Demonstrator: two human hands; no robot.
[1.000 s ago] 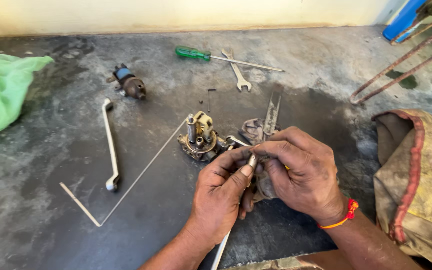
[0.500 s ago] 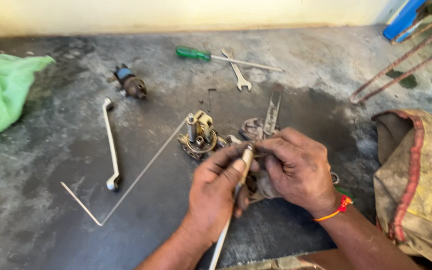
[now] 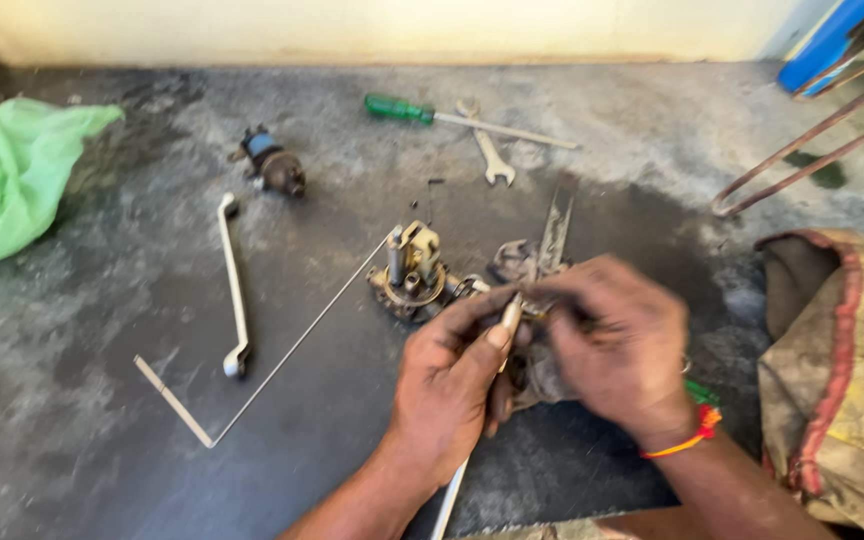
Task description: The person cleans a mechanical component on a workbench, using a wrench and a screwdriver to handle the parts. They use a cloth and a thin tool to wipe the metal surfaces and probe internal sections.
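Underneath, oil-stained grey concrete floor (image 3: 102, 440) against a pale wall (image 3: 352, 25).

The right hand (image 3: 617, 350), motion-blurred, hides the small part it pinches.

Greasy metal part (image 3: 414, 272), rough matt floor (image 3: 102, 420)
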